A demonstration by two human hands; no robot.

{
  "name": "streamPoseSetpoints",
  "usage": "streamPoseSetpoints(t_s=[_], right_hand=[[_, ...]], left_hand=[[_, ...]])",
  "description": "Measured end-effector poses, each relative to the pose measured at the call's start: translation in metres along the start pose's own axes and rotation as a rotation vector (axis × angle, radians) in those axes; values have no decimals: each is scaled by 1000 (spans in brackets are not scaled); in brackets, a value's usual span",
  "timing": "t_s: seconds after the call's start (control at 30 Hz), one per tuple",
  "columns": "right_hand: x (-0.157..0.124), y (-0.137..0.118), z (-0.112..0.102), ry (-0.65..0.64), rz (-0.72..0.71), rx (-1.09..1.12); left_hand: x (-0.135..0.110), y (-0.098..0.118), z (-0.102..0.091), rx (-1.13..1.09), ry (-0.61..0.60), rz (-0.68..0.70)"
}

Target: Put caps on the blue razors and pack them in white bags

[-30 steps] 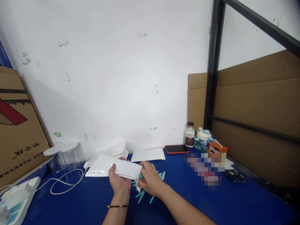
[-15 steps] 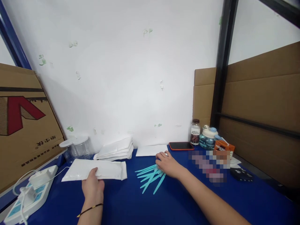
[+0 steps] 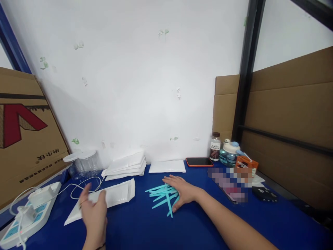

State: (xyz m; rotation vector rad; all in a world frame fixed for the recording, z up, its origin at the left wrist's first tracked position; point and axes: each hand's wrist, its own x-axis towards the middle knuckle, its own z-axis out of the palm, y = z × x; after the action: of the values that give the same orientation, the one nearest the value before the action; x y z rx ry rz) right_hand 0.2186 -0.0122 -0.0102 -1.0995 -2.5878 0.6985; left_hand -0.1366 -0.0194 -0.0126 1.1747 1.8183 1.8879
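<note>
My right hand [image 3: 183, 189] arches over a loose pile of turquoise plastic sticks [image 3: 161, 196] with tapered ends. Its thumb is spread wide from the fingers, at the near side of the pile, while the fingertips touch the far side; the palm hides some stick ends. My left hand [image 3: 94, 210] is raised with thumb and fingers apart and nothing between them. Behind that hand, a flat white packet [image 3: 118, 194] lies slanted on the blue tabletop [image 3: 145, 232].
At the back are a stack of white packets [image 3: 125, 166], another white packet [image 3: 168, 166] and a phone [image 3: 199, 162]. Clear jars [image 3: 88, 163] and a power strip [image 3: 43, 222] with cables stand left. A bottle [image 3: 215, 147], a teal bottle [image 3: 229, 154] and an orange carton [image 3: 246, 165] stand right.
The left hand has let go of the white packet, which now lies lower and tilted on the table. The right hand has spread and shifted left over the sticks, whose arrangement has changed.
</note>
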Motion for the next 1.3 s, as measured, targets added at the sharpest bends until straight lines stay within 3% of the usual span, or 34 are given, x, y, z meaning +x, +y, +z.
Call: streamPoseSetpoints(t_s=[0.1,0.17,0.27,0.33,0.37,0.5,0.57,0.67,0.77,1.0,1.1,1.3], right_hand=[[13,-6,11,106,-49,-50],[18,-10,18,216,-25,-109],[21,-13,29,339,47,-200],[21,-14,34,378,73,-241],[21,-14,36,391,84,-250],[14,-14,35,384,74,-182],[7,-11,28,374,36,-95],[-4,-2,15,436,88,16],[-8,7,9,466,181,65],[2,18,14,476,250,135],[3,19,12,463,288,266],[9,20,14,557,317,383]], left_hand=[[14,14,14,39,-384,-53],[22,15,22,120,-575,-75],[22,13,36,172,-589,-58],[9,19,48,83,-574,30],[-1,24,55,24,-631,86],[-43,53,89,31,-1251,251],[-52,60,103,130,-1408,335],[-49,57,120,275,-1470,381],[-39,45,130,363,-1527,343],[-33,29,141,295,-1536,257],[-34,26,143,255,-1461,276],[-38,27,144,230,-1338,378]])
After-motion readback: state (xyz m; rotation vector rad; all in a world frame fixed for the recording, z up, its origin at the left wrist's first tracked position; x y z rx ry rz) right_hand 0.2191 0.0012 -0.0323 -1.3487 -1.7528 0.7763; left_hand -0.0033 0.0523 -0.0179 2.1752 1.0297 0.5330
